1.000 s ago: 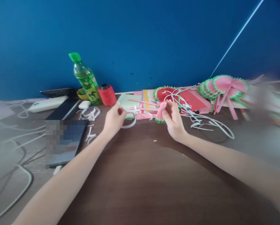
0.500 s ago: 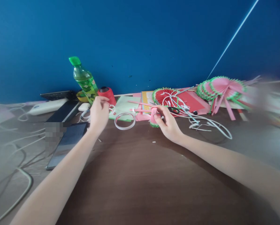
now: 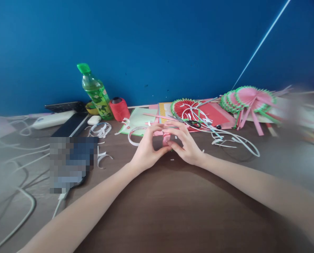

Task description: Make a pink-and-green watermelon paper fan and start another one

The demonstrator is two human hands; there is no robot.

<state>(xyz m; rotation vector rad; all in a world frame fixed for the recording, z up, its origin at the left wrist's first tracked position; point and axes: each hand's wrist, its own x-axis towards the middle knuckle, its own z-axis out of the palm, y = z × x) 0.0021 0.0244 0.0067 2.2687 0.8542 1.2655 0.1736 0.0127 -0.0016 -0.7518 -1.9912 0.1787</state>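
Observation:
Both my hands meet over the middle of the brown table (image 3: 157, 203). My left hand (image 3: 146, 149) and my right hand (image 3: 184, 144) are closed together around a small folded pink paper piece (image 3: 166, 139), fingertips pinching it; most of it is hidden by the fingers. A ring of clear tape (image 3: 133, 135) lies just left of my left hand. Behind the hands lie pink paper strips (image 3: 157, 116) and black-handled scissors (image 3: 195, 123).
A green bottle (image 3: 95, 92) and a red thread spool (image 3: 119, 108) stand at the back by the blue wall. Finished pink and green paper fans (image 3: 247, 98) lie back right, a red one (image 3: 184, 107) centre. White paper trimmings (image 3: 233, 140), a phone (image 3: 71, 163) and cables (image 3: 17, 196) lie left.
My left hand came back from near the red spool to the centre and joined my right hand on the pink paper piece. My right hand lowered slightly toward the table.

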